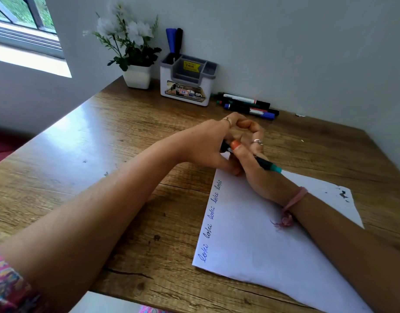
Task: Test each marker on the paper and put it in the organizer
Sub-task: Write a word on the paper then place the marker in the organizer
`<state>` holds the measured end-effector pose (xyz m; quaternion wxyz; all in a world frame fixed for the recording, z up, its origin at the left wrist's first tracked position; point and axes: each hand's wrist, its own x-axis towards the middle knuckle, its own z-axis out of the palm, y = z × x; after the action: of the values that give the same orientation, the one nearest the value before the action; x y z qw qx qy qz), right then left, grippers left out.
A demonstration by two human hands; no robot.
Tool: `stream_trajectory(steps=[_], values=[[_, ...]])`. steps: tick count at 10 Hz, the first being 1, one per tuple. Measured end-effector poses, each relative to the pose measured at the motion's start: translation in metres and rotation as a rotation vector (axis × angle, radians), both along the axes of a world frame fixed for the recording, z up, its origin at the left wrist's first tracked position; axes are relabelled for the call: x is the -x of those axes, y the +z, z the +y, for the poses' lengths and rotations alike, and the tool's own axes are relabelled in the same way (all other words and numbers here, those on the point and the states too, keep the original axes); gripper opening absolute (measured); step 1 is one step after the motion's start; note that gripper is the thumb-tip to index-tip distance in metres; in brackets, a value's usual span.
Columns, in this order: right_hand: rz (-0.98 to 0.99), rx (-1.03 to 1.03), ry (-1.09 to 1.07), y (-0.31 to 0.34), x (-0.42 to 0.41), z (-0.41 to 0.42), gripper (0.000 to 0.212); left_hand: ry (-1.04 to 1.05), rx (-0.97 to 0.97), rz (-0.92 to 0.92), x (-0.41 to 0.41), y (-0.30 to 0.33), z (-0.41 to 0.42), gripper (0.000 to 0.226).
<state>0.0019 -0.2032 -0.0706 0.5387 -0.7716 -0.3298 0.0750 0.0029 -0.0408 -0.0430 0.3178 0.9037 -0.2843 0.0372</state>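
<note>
Green-ended marker [268, 166] gripped in right hand [251, 161], fingers [237, 152] curled round the barrel, its teal end sticking out past the wrist side. Left hand [208, 145] meeting it at the far end, fingers closed on that tip or its cap; cannot tell which. Both hands at the far corner of white paper [273, 245], one sheet, lying askew on the wooden table [104, 154]. Five blue "loki" scribbles [211, 218] run along the paper's left edge; dark smudges near its right corner. Broad bare wood left of the sheet, up to the table's left edge.

Beyond the hands, loose markers [248, 105] heaped against the wall, about four, exact count unclear. Just left of them one white and grey organizer [186, 86], two markers [174, 40] upright in its back-left compartment, one blue, one black. Beside it one white pot of white flowers [133, 50].
</note>
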Motion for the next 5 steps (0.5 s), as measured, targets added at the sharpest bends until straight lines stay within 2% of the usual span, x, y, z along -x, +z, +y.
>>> stream_trajectory(steps=[1, 2, 3, 4, 5], values=[[0.032, -0.133, -0.121, 0.010, 0.000, 0.003, 0.021, -0.029, 0.105, 0.141, 0.000, 0.004, 0.011, 0.078], [0.151, -0.205, -0.152, 0.010, -0.003, 0.005, 0.004, -0.038, 0.381, 0.347, 0.001, 0.006, 0.028, 0.061], [0.209, -0.258, -0.114, 0.005, -0.007, 0.005, 0.011, 0.041, 0.763, 0.420, -0.004, 0.006, 0.046, 0.050], [0.200, -0.215, -0.066, 0.006, -0.006, 0.001, 0.011, 0.091, 0.984, 0.502, -0.009, 0.004, 0.051, 0.046], [0.157, -0.187, -0.045, 0.006, -0.003, -0.002, 0.014, 0.124, 1.108, 0.527, -0.009, 0.005, 0.051, 0.046]])
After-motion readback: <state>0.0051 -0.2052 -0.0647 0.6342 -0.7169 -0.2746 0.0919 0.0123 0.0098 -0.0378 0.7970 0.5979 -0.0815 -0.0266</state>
